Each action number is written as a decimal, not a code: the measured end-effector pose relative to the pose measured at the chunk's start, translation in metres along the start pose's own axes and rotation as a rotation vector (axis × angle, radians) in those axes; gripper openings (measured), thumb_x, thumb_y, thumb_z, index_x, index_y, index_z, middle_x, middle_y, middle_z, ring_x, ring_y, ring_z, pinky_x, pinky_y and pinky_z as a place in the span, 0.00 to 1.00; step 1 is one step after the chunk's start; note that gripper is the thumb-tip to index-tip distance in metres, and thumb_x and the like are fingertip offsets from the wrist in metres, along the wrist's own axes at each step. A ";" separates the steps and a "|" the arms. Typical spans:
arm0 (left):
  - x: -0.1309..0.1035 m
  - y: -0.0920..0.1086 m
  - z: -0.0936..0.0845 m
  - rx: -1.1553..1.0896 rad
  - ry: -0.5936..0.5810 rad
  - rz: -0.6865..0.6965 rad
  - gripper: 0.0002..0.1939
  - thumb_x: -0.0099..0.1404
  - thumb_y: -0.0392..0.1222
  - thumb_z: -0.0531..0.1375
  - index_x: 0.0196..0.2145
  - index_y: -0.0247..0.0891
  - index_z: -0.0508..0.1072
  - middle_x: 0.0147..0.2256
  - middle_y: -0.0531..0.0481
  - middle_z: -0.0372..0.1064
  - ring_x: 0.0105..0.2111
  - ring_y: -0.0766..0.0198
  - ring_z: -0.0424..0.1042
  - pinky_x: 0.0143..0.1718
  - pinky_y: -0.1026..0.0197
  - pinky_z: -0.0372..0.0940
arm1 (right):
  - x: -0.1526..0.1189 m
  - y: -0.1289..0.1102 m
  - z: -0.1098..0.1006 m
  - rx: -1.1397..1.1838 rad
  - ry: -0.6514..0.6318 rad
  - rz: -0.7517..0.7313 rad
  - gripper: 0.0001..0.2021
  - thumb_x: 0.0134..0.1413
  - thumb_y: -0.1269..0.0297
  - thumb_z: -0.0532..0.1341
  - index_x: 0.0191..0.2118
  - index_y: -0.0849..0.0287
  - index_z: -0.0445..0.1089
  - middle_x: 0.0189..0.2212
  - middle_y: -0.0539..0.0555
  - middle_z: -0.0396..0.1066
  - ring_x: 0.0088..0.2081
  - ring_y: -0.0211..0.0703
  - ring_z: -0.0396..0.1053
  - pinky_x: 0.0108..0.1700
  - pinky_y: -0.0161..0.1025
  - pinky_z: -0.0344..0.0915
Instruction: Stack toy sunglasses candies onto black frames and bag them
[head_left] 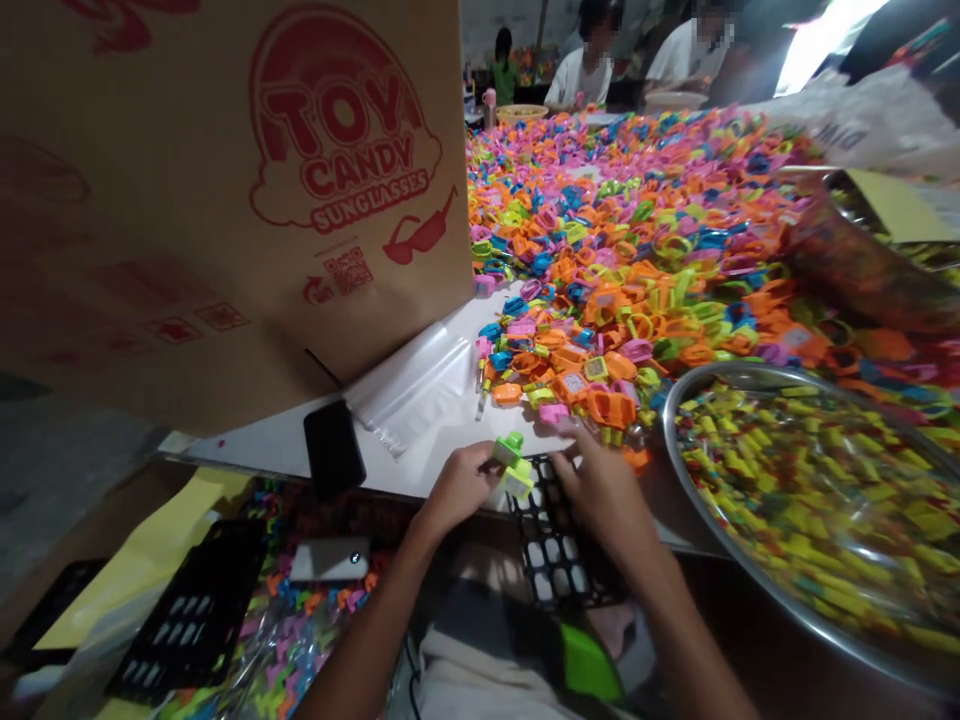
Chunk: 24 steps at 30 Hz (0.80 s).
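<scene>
My left hand (pixel 459 492) is closed in a pinch on green plastic toy pieces (pixel 516 478), a darker green one above a yellow-green one. Thumb and fingers apart, my right hand (pixel 604 490) reaches to the near edge of the toy pile; it is slightly blurred. Just beyond its fingertips lies a pink toy piece (pixel 555 412). Between and below my hands, a black plastic tray with slots (pixel 534 528) leans over the table's front edge, pale pieces showing through its openings. Part of that tray is hidden by my right hand and forearm.
A large cardboard box (pixel 360 310) stands at left, beside clear plastic bags (pixel 412 390) and a black phone (pixel 334 450). Colourful toys (pixel 637 270) cover the table. A metal bowl (pixel 677 455) of yellow-wrapped candies sits right. Below left is a white phone (pixel 328 560). People sit at the back.
</scene>
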<state>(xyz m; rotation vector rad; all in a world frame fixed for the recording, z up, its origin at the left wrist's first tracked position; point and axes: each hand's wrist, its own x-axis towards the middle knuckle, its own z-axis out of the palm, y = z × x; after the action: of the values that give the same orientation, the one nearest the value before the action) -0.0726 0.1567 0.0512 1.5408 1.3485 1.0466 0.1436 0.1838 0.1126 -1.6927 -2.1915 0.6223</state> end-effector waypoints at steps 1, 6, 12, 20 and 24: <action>0.000 0.001 0.000 -0.009 0.007 -0.007 0.12 0.62 0.30 0.60 0.39 0.36 0.82 0.37 0.48 0.81 0.37 0.59 0.78 0.43 0.61 0.70 | 0.007 0.002 -0.005 -0.088 0.035 0.029 0.14 0.71 0.65 0.58 0.58 0.58 0.69 0.39 0.58 0.81 0.40 0.53 0.79 0.40 0.39 0.64; 0.003 0.001 -0.001 -0.058 0.025 -0.010 0.13 0.60 0.29 0.59 0.39 0.35 0.82 0.36 0.49 0.80 0.36 0.59 0.76 0.42 0.61 0.69 | 0.038 -0.009 -0.021 -0.476 -0.079 0.144 0.15 0.74 0.67 0.52 0.58 0.60 0.70 0.39 0.64 0.82 0.40 0.58 0.81 0.35 0.41 0.62; 0.000 -0.005 0.002 -0.054 0.049 -0.009 0.09 0.60 0.30 0.62 0.37 0.35 0.81 0.33 0.50 0.77 0.34 0.61 0.74 0.38 0.63 0.68 | 0.052 -0.010 -0.020 -0.527 -0.131 0.134 0.13 0.71 0.70 0.52 0.53 0.60 0.71 0.42 0.65 0.82 0.41 0.54 0.80 0.36 0.39 0.62; 0.000 -0.003 0.003 -0.009 0.076 0.037 0.06 0.63 0.30 0.63 0.34 0.36 0.80 0.31 0.50 0.75 0.32 0.63 0.72 0.34 0.64 0.64 | 0.000 0.018 -0.010 0.470 0.069 -0.003 0.17 0.64 0.46 0.64 0.42 0.56 0.71 0.33 0.54 0.77 0.31 0.46 0.72 0.33 0.37 0.65; 0.001 -0.001 0.004 -0.005 0.103 0.021 0.08 0.63 0.28 0.62 0.35 0.36 0.80 0.33 0.49 0.76 0.34 0.62 0.73 0.35 0.64 0.64 | -0.032 0.007 0.010 0.796 -0.066 0.213 0.24 0.55 0.39 0.71 0.39 0.57 0.72 0.20 0.46 0.68 0.21 0.41 0.65 0.26 0.36 0.62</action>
<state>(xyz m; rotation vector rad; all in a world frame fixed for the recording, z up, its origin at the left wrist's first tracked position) -0.0690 0.1575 0.0493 1.5179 1.4018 1.1551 0.1531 0.1528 0.1017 -1.4549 -1.4694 1.3893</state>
